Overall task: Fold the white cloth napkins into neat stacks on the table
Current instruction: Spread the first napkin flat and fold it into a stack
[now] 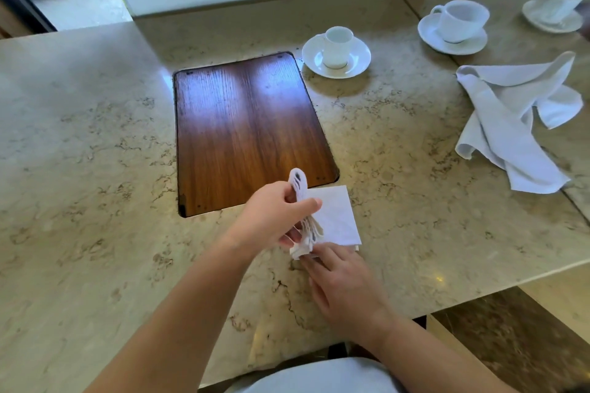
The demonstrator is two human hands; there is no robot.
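A folded white napkin (336, 217) lies on the marble table (95, 143) just below the wooden inset's near right corner. My left hand (274, 214) is shut on its thick layered fold, lifting that edge upright. My right hand (341, 284) rests with fingertips pressing the napkin's near edge against the table. A loose, unfolded white napkin (514, 124) lies crumpled at the right side of the table, away from both hands.
A dark wooden panel (249, 131) is set into the tabletop. Behind it stands a white cup on a saucer (336, 51); two more cups with saucers (455, 27) sit far right. The table's edge runs along the lower right.
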